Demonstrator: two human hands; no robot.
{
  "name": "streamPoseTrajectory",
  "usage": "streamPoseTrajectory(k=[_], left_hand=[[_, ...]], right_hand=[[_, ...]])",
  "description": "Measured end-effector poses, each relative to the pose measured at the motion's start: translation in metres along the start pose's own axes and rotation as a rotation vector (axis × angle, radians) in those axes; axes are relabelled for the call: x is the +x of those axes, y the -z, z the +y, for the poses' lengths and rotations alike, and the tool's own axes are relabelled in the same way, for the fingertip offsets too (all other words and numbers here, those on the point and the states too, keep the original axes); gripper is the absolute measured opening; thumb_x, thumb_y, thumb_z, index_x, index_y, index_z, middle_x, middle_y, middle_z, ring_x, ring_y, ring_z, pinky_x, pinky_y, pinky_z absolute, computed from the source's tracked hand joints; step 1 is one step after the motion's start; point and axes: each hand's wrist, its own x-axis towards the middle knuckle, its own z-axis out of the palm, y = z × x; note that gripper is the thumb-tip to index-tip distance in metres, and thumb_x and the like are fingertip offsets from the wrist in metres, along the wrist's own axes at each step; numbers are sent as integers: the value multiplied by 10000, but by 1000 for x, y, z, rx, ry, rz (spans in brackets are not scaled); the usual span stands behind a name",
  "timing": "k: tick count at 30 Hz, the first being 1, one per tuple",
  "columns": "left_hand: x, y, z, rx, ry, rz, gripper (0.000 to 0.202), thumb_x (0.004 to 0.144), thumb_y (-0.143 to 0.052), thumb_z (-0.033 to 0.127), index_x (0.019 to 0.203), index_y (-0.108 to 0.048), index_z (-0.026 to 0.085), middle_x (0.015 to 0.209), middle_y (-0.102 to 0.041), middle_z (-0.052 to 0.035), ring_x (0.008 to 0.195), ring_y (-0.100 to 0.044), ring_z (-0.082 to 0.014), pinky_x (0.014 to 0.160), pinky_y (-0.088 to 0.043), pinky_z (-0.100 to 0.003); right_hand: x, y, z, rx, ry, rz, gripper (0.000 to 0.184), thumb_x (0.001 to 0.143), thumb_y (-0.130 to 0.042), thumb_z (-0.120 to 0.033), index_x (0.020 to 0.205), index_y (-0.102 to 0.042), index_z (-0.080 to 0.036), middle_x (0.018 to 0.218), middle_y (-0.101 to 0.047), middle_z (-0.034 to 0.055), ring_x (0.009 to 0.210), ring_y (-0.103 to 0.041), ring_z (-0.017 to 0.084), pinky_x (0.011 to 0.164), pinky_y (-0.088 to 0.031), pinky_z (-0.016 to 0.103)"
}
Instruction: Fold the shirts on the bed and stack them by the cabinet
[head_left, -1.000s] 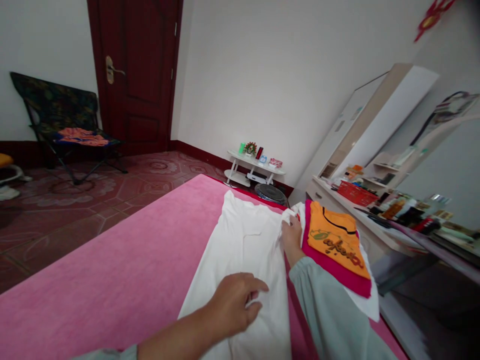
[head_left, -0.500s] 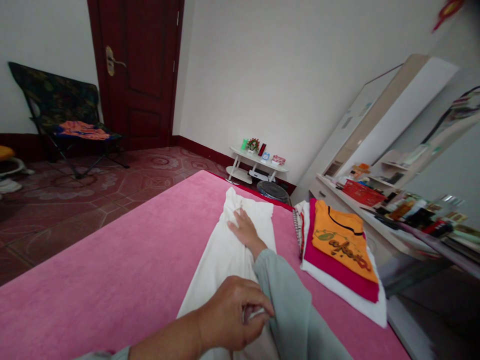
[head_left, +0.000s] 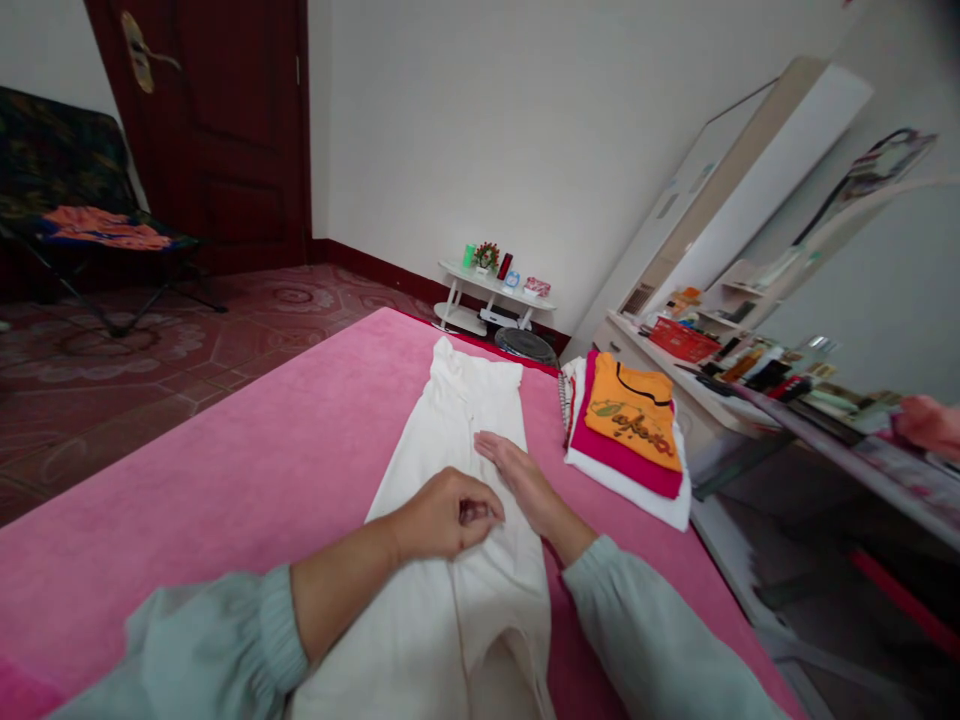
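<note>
A long white garment lies stretched over the pink bed cover, its gathered end farthest from me; I cannot tell whether it is trousers or a skirt. My left hand rests over its middle with fingers curled in a pinch. Creases run down the cloth from that hand, but what its fingertips grip is mostly hidden. Beside it, my right hand lies flat along the garment's right edge, fingers stretched out and together. Near my body, the lower part of the cloth bulges up in a loose fold.
Folded clothes, an orange shirt on top, are stacked at the right of the pink bed cover. Beyond the stack is a dresser with bottles and a red basket. A low white stand and a folding chair stand farther off.
My right hand has slid back from the garment's far end to its middle. My left hand has moved forward beside it, still pinched. The view has shifted right.
</note>
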Motion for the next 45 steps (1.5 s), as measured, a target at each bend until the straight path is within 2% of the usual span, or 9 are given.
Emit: streamPoseTrajectory(k=[6,12,15,20,26,31,35,38,45], left_hand=[[-1,-2,-3,-17,114,32,220,749,-553,192,851,-720,89,578,-482,23,532,-389,-64,525,-314,-184],[-1,-8,-1,-56,295,128,294,771,-586,302,946,-689,90,597,-467,34,514,-378,-68,484,-277,-186],[-7,-13,9,-44,309,93,381,726,-658,343,1024,-678,107,643,-476,35,548,-407,-74,501,-299,-185],[-25,-15,33,-111,374,41,449,688,-698,358,1071,-660,127,624,-456,55,513,-376,-63,483,-292,-184],[-44,1,53,-159,494,16,496,672,-695,430,1061,-635,127,540,-409,85,444,-347,-57,433,-284,-185],[-68,3,57,82,573,-55,327,675,-657,265,978,-680,144,495,-337,101,426,-323,-51,405,-257,-165],[-74,7,57,73,608,-200,376,676,-640,243,1040,-675,157,517,-414,90,425,-423,-67,404,-303,-166],[-59,19,46,54,625,-212,304,711,-603,266,974,-684,137,510,-495,64,420,-474,-82,420,-338,-176],[27,67,-31,305,567,222,319,703,-657,251,995,-679,125,639,-622,13,516,-539,-103,501,-427,-201]], right_hand=[[-112,3,-37,-349,39,81,291,794,-619,-398,1000,-616,-192,924,-649,56,845,-608,191,778,-471,311],[-173,-22,-44,-880,142,-9,434,692,-640,-170,1116,-599,-247,1019,-622,49,929,-570,222,828,-434,336],[-173,-22,-44,-840,129,43,299,728,-477,-75,924,-645,-226,865,-627,24,806,-585,174,743,-430,285],[-170,-19,-62,-545,117,133,173,726,-492,-120,778,-628,-213,720,-619,-13,666,-561,131,621,-407,227],[-180,-40,-55,-615,208,-86,233,697,-535,-100,841,-665,-228,755,-634,-9,679,-573,124,623,-410,208],[-179,-45,-41,-711,268,-394,213,788,-645,-443,868,-713,-257,785,-671,-12,584,-569,99,534,-387,188],[-159,-37,-58,-735,268,-263,178,849,-594,-394,814,-712,-265,717,-673,-11,630,-585,118,579,-394,201],[-136,-40,-57,-791,243,-113,109,847,-588,-280,794,-674,-239,769,-659,-7,693,-591,121,637,-400,209],[-117,-65,-6,-927,258,-115,111,739,-659,-218,792,-563,-233,808,-614,-28,735,-589,142,643,-385,232]])
